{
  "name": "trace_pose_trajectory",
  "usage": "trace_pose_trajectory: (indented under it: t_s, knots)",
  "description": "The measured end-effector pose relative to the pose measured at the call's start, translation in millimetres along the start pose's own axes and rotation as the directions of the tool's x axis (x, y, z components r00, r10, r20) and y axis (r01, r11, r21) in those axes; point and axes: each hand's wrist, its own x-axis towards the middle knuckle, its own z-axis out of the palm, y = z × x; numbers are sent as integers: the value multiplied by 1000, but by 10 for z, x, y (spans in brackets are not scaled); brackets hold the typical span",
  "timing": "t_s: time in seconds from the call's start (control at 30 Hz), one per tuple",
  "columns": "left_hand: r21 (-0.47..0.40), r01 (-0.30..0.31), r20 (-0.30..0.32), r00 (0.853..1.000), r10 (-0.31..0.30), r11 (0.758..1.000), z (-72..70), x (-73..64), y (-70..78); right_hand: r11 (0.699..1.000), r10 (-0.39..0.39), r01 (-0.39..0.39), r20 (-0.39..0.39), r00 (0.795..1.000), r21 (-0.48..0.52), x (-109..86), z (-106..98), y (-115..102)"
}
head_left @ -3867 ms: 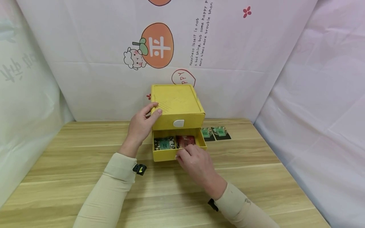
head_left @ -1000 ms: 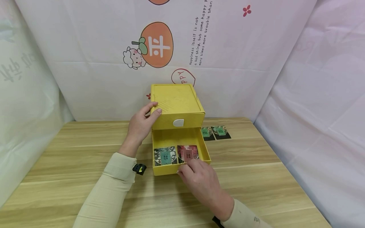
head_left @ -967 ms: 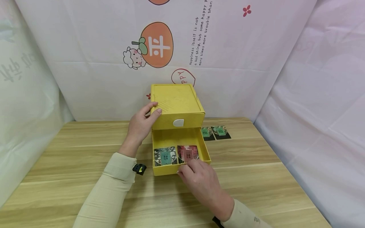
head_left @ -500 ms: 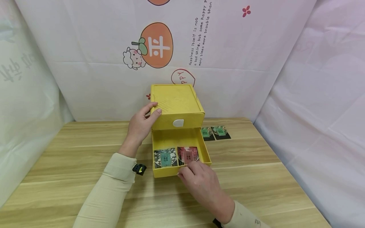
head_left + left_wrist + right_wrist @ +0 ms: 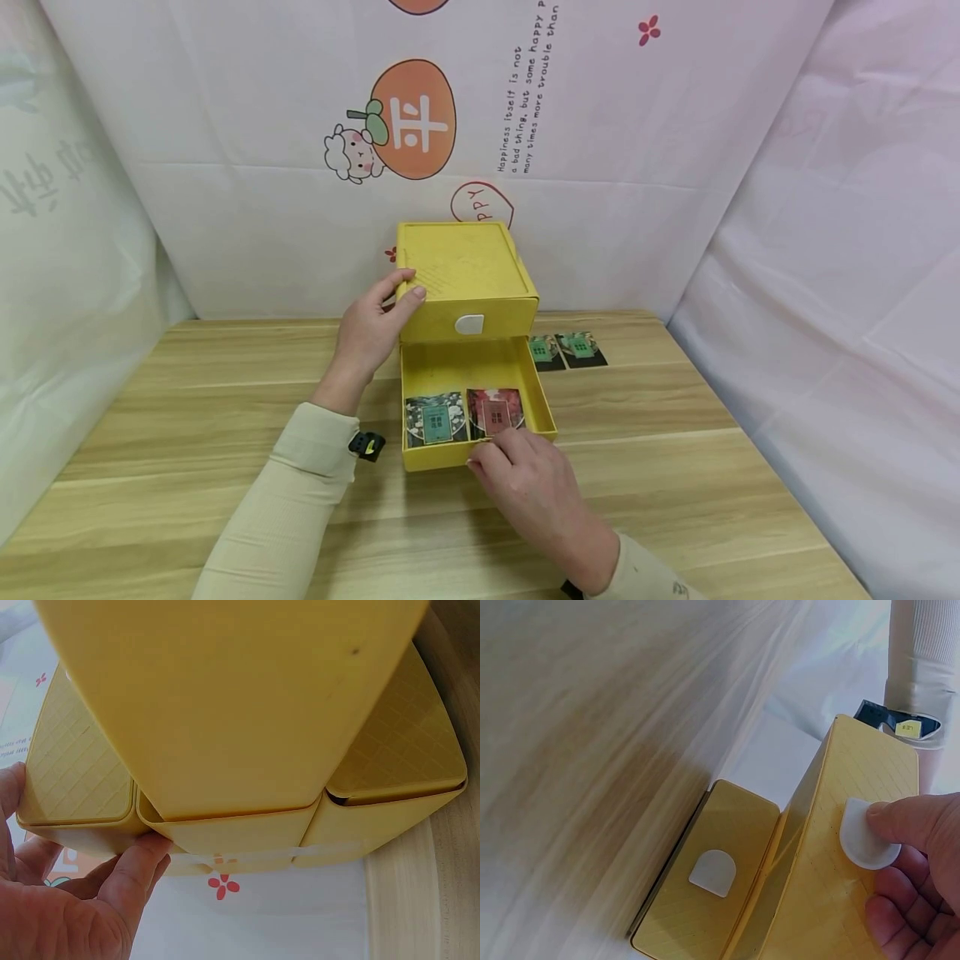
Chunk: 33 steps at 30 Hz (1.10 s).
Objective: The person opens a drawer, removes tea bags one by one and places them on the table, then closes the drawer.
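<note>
From far off, I see a wooden table (image 5: 225, 475) under both hands. On it, ahead of the right hand, sits a yellow box (image 5: 465, 258). It looks stiff and light, so I think it needs steadying by a corner or it could slide. The middle drawer (image 5: 438, 457) sticks out toward the right hand. It looks thin and light too, and I would keep it level, since a lot of it hangs past the box. The left hand (image 5: 367, 333) has its fingers bent around the box's near top corner. The right hand (image 5: 528, 483) is nearly closed, its thumb and bent fingers pinching the front of the drawer. Just past that hand, in the drawer, lie a green packet (image 5: 437, 418) and a red packet (image 5: 495, 408). Farther past it, on the table beside the box, lie two dark packets (image 5: 581, 349). All look flat and easy to bend. Smallest is the white tab (image 5: 864, 836) under the right thumb. It seems hard and smooth, maybe slippery, so I would pinch it by both faces.
</note>
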Motion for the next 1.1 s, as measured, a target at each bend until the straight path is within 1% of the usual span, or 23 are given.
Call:
trace_pose_trajectory:
  t_s: [0.47,0.73,1.1]
  knots:
    - [4,8,-2,1000,-8,1000,3,-1,1,1000,8,-7,22,1000,-15,-5,1,-9]
    - [3,10,3,1000,-10,1000,0,2,-2,1000,1,0,4,1000,-21,8,-5,-4]
    - [9,10,7,1000,-10,1000,0,-1,0,1000,-3,3,-7,1000,15,32,-31,12]
